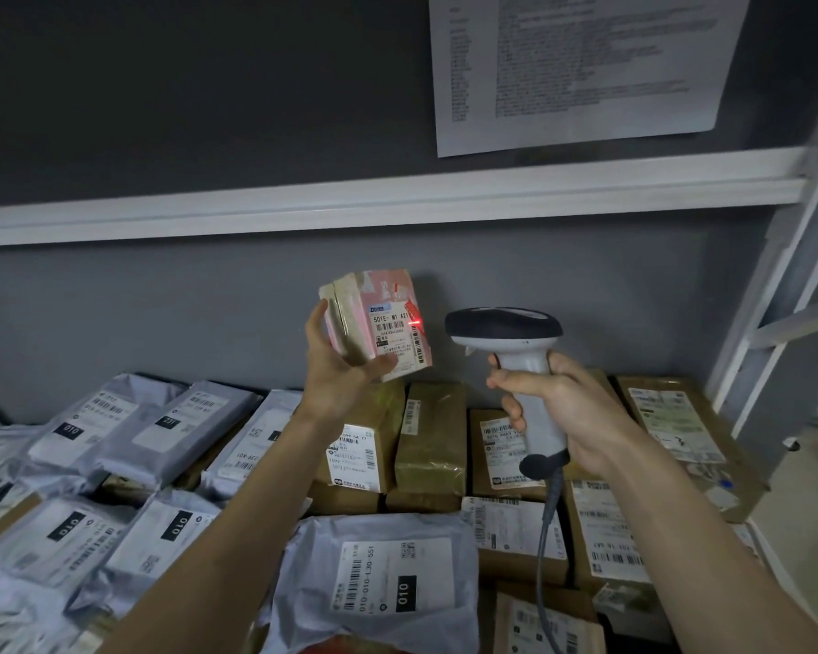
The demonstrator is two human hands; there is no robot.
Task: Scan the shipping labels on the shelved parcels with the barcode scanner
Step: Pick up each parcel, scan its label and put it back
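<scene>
My left hand (338, 365) grips a small pink and cardboard parcel (374, 304) and holds it up above the shelf, tilted, with its white shipping label (400, 339) facing right. A red scan light glows on the label's right edge. My right hand (563, 408) grips the handle of a white and dark barcode scanner (506, 328), whose head points left at the parcel from close by. The scanner's grey cable (546, 535) hangs down from the handle.
Grey poly mailers (128, 431) cover the shelf's left side, and one (388, 582) lies at front centre. Brown cardboard boxes (433, 431) with labels fill the middle and right. A white shelf edge (397, 200) runs above, a printed sheet (582, 63) hangs on the wall, and a white frame upright (785, 285) stands right.
</scene>
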